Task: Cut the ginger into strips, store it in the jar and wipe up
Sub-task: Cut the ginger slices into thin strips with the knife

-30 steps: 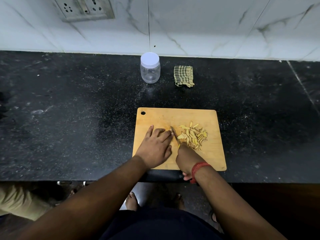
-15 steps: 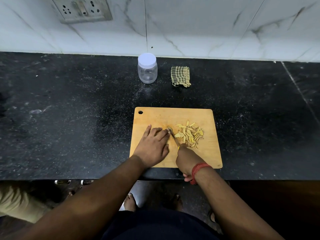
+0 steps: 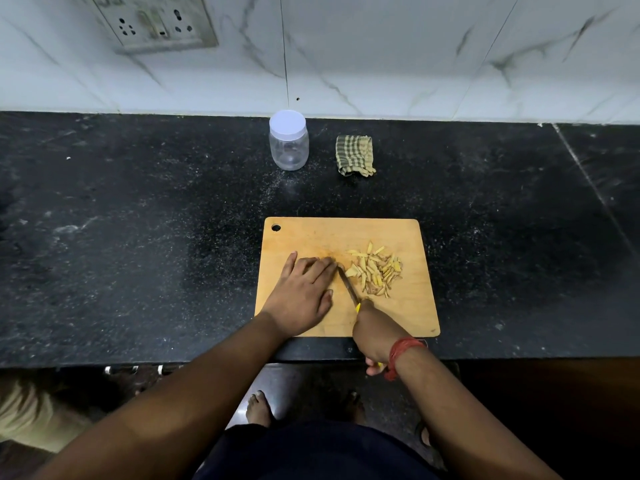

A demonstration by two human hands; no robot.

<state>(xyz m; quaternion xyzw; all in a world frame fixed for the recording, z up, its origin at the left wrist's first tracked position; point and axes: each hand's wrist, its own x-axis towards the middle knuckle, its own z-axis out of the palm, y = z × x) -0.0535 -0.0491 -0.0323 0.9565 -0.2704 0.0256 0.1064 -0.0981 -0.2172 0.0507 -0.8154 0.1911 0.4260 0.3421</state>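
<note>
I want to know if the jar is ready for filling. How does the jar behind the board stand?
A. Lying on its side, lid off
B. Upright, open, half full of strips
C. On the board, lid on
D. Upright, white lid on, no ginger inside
D: the jar stands upright on the counter with its white lid on and looks empty.

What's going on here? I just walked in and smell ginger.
A person is cutting ginger on a wooden board. The right hand grips a knife; the left hand rests beside the blade, with whatever it steadies hidden. A pile of strips lies right of the blade. The jar is lidded and the cloth lies beside it.
</note>
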